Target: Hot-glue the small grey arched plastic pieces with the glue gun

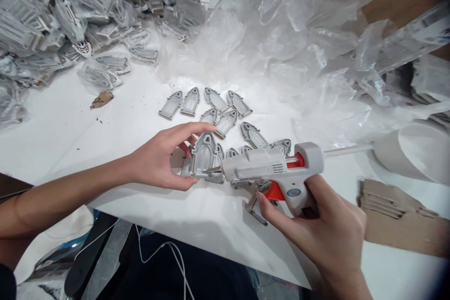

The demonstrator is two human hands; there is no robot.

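Note:
A white glue gun [258, 165] with a red trigger is gripped in my right hand [316, 229]. Its metal nozzle points left and meets the lower edge of a grey arched window-shaped piece [204, 153]. My left hand [165, 157] pinches that piece by its sides, thumb below and fingers above. Whether the nozzle touches it or hovers just over it, I cannot tell. Several like pieces lie close behind and beside it, partly hidden by the gun. Farther back, more arched pieces [225, 123] lie loose on the white table [137, 103].
Bagged grey pieces [98, 4] are heaped at the back left. Clear plastic bags [267, 42] pile up at the back right. A white round container [415, 152] and torn cardboard [401, 215] sit on the right. A brown scrap [102, 100] lies on the left.

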